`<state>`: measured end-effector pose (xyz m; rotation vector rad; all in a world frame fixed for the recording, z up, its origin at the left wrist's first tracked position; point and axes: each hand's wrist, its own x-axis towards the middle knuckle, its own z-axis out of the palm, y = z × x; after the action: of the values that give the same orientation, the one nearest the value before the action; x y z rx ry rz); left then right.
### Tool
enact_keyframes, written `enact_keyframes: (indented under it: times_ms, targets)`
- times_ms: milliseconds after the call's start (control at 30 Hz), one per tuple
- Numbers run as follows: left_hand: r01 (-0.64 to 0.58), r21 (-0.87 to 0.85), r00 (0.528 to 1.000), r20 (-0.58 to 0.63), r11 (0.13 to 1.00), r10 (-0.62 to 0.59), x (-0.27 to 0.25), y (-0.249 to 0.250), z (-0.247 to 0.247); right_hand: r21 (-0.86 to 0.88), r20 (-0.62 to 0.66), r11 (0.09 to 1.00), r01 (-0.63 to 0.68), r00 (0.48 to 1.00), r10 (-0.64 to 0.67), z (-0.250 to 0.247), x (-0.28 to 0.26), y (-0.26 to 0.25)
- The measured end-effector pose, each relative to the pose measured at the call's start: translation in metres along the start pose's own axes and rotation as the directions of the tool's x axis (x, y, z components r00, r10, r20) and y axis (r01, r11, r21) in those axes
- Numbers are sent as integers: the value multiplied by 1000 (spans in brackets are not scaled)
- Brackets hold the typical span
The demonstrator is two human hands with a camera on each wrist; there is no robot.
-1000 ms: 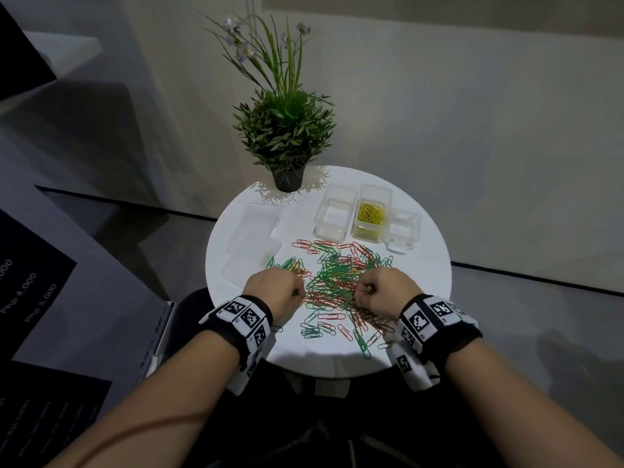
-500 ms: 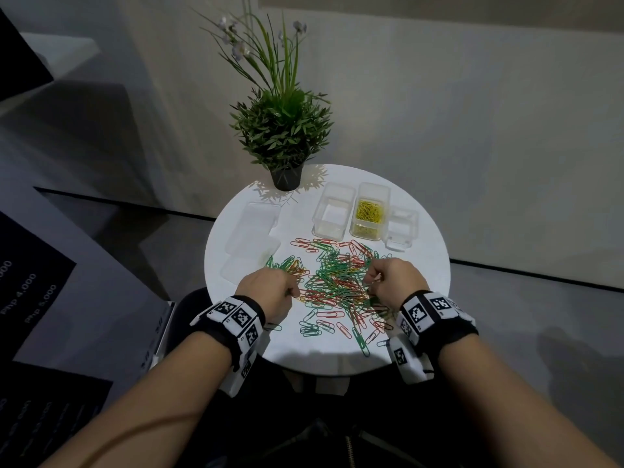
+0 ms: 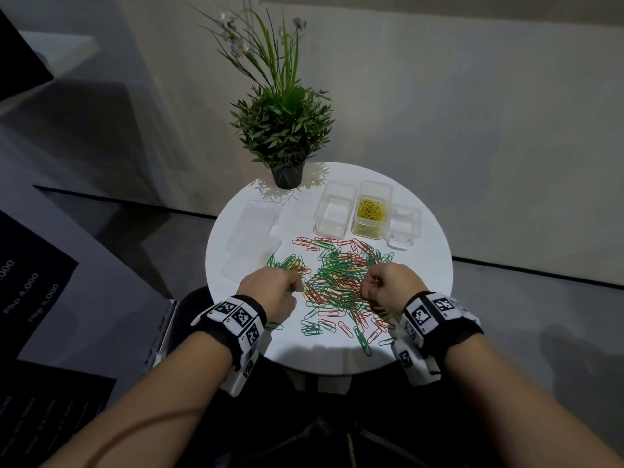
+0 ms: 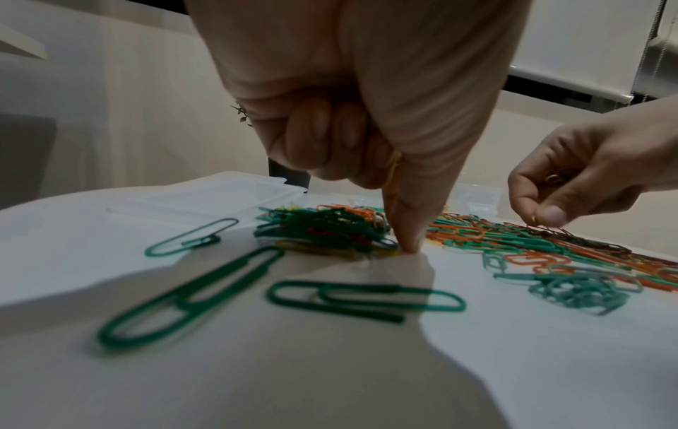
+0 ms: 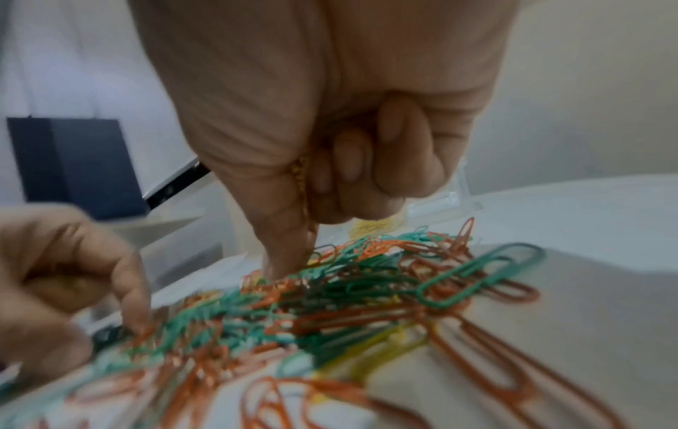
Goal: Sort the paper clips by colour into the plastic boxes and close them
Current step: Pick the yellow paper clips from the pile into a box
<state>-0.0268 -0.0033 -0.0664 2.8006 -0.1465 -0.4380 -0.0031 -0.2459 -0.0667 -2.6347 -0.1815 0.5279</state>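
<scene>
Yellow paper clips (image 3: 370,211) already filled the middle plastic box (image 3: 388,197); its two neighbours looked bare, and all three stood lidless. Green and red clips (image 3: 337,278) mostly remained heaped on the table (image 3: 422,261). Both left hand (image 3: 273,292) and right hand (image 3: 391,285) pinched yellow clips, fingers curled.

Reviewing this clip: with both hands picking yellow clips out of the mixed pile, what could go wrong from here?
1. The paper clip pile is tangled, so a yellow clip lifted by the right hand or left hand may drag green or red ones along into the box with yellow clips.
2. Loose green clips lie near the table edge and could be swept off by a wrist.
</scene>
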Motion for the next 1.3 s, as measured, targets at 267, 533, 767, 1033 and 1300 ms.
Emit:
enact_keyframes:
  times_ms: [267, 533, 767, 1033, 1300]
  targets:
    - [-67, 1, 998, 6, 998, 67, 7, 8, -1, 457, -26, 886, -84, 994, 108, 1, 1, 8]
    - [-102, 66, 994, 32, 993, 100, 12, 7, 4, 434, 42, 898, -68, 998, 54, 19, 7, -22]
    - [-18, -241, 997, 75, 970, 37, 8, -9, 3, -35, -86, 998, -48, 995, 45, 7, 21, -26]
    - [-10, -267, 991, 123, 964, 45, 12, 0, 11, 108, 31, 987, -120, 993, 117, 7, 13, -19]
    - [3, -338, 992, 121, 941, 40, 16, 1, 8, 225, -113, 973, -45, 991, 72, -2, 24, -16]
